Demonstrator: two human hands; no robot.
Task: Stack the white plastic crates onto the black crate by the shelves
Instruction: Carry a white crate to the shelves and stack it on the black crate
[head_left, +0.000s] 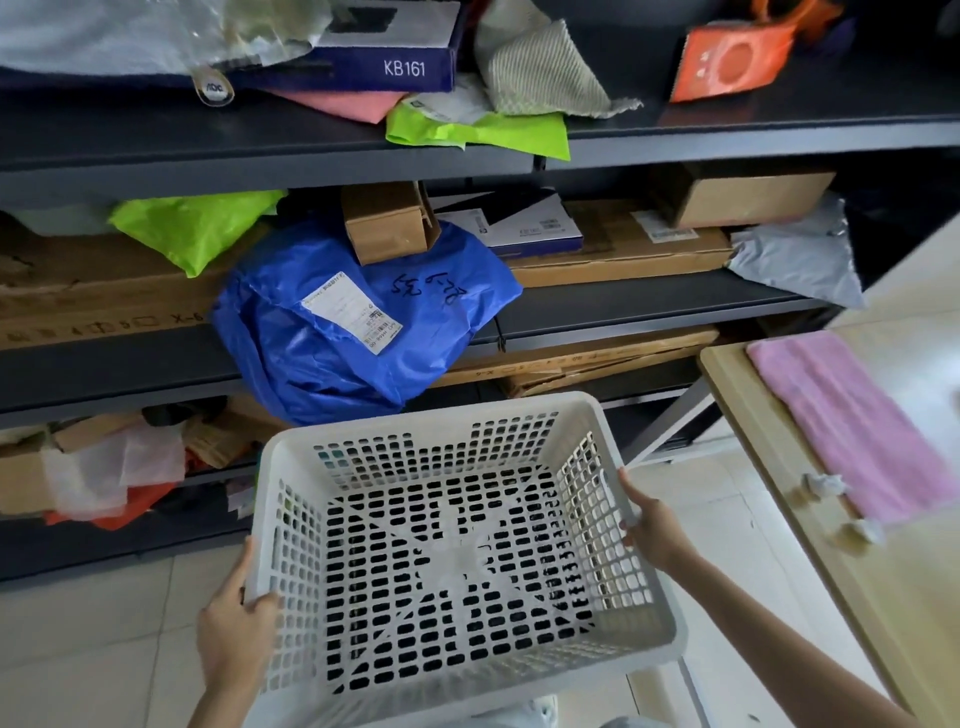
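Right now both hands grip one white crate (457, 540) by its rim: the left hand (236, 623) wraps the near left corner, thumb over the edge, while the right hand (652, 525) clasps the right rim. Held empty, the crate sits in front of the dark shelves (675, 312), just below a blue parcel (353, 322) that bulges off the middle shelf. Dark shapes show through its perforated floor, too unclear to name. A bench (769, 467) to the right carries a pink cloth (857, 421).
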